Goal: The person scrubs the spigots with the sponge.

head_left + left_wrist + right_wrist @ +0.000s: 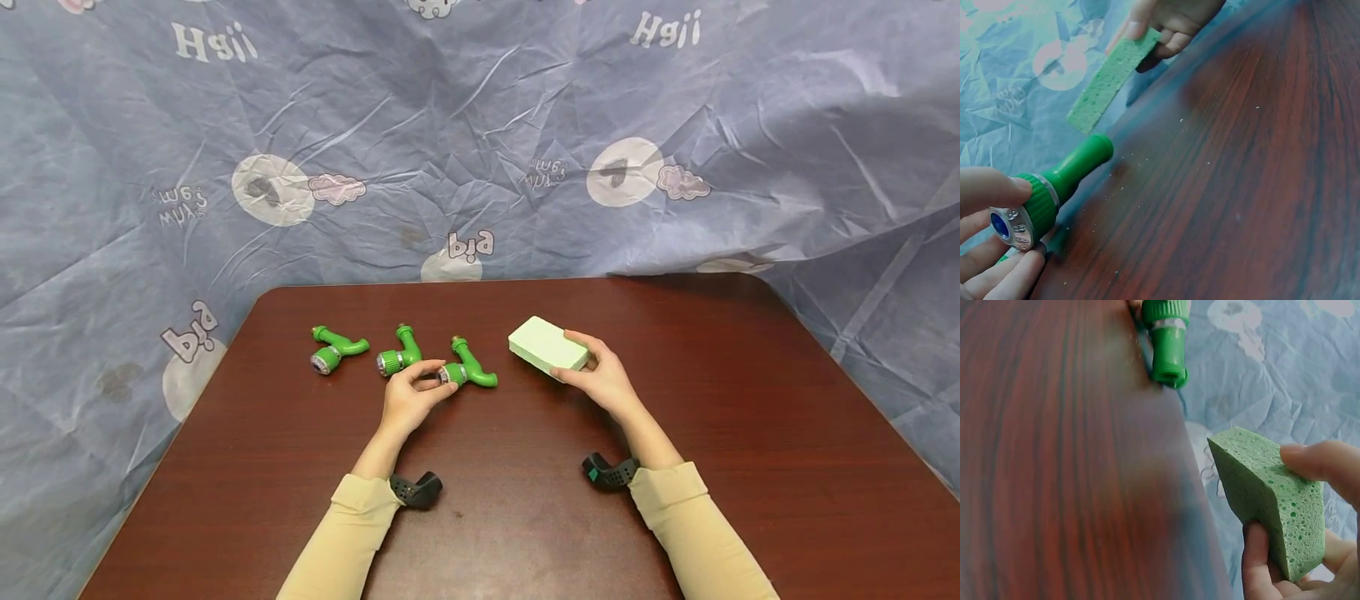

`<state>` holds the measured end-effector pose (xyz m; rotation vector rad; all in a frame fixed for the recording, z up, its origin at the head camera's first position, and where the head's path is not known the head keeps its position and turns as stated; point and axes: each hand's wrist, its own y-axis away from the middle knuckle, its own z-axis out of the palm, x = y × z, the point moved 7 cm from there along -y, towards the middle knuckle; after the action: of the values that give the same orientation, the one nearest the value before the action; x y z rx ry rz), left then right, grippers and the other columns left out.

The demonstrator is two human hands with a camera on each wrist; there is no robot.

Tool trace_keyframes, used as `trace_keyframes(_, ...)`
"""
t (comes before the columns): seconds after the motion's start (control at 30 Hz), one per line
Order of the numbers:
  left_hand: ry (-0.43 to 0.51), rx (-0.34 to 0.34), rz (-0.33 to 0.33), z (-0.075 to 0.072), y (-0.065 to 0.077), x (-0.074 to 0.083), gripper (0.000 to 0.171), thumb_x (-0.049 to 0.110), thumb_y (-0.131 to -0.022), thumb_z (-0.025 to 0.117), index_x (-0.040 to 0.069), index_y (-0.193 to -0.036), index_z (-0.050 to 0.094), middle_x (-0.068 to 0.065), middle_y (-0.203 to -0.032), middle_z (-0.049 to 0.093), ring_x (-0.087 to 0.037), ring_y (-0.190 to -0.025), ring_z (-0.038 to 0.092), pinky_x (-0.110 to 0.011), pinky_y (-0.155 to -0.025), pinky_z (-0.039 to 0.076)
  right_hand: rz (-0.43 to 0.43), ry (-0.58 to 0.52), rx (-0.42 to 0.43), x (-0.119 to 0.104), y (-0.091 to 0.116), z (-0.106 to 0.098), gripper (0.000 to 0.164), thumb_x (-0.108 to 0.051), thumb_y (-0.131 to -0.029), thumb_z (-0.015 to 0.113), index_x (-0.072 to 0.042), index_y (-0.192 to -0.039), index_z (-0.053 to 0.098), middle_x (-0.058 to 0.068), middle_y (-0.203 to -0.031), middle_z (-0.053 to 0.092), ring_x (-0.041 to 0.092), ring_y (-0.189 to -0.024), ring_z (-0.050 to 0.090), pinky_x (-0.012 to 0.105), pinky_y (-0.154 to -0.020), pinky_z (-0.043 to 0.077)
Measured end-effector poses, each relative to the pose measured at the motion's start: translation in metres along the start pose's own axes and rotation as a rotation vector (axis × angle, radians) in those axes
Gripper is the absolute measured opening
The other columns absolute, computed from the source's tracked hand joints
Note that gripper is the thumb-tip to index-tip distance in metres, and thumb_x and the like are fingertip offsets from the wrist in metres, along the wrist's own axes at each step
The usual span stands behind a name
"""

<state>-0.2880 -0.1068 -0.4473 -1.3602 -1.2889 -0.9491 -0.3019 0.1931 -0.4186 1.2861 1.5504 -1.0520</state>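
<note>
Three green taps are on the dark wooden table. My left hand [408, 400] pinches the ribbed knob of the rightmost tap [474, 367] between thumb and fingers; the left wrist view shows that knob's silvery end with a blue centre. Beside that hand lies the middle tap [407, 342], partly hidden by it. The third tap [341, 343] lies farther left. My right hand [609, 382] grips a pale green sponge [543, 342], a porous block held by its right end, tilted, with thumb and fingers on opposite sides in the right wrist view [1297, 512].
The brown table [525, 517] has rounded back corners. Behind it hangs a wrinkled grey-blue sheet [450, 125] with printed letters and cloud shapes. Black bands [416, 490] sit on both wrists, below pale yellow sleeves.
</note>
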Motion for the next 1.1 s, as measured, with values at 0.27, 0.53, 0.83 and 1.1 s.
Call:
trace_keyframes(0.27,0.142,-0.014,-0.063,-0.001,-0.001,0.003,0.045,-0.002,-0.072,0.077,-0.004,-0.115,0.064,-0.016,-0.114,0.063,-0.028,-0.093,0.065,-0.018,-0.068,0.052,-0.006,-0.243,-0.001,-0.011,0.003,0.004,0.068,0.003,-0.079,0.071,0.000,-0.139,0.040,0.021,-0.131,0.044,0.010,-0.096,0.058,0.018,-0.074,0.052)
trace_keyframes(0.53,0.259,-0.072,-0.041,-0.002,-0.002,0.020,0.049,-0.006,-0.077,0.071,-0.004,-0.124,0.057,-0.017,-0.125,0.056,-0.026,-0.101,0.063,-0.021,-0.074,0.053,-0.098,-0.394,0.016,-0.036,0.009,0.005,0.063,0.007,-0.078,0.070,0.000,-0.136,0.044,0.007,-0.114,0.055,0.012,-0.095,0.061,0.024,-0.075,0.054)
trace_keyframes(0.83,0.290,-0.074,0.009,-0.002,0.000,0.043,0.046,-0.007,-0.077,0.070,-0.001,-0.122,0.059,-0.015,-0.121,0.057,-0.019,-0.096,0.063,-0.023,-0.076,0.054,-0.197,-0.420,-0.024,-0.065,0.016,0.011,0.061,0.009,-0.080,0.067,0.001,-0.136,0.044,0.007,-0.109,0.057,0.014,-0.091,0.060,0.023,-0.071,0.054)
trace_keyframes(1.1,0.316,-0.079,0.055,0.003,-0.003,0.063,0.044,-0.009,-0.078,0.068,-0.002,-0.121,0.060,-0.016,-0.119,0.060,-0.014,-0.092,0.064,-0.024,-0.075,0.054,-0.249,-0.419,-0.061,-0.089,0.017,0.016,0.063,0.013,-0.079,0.064,0.002,-0.137,0.041,0.008,-0.111,0.055,0.014,-0.092,0.059,0.023,-0.072,0.053)
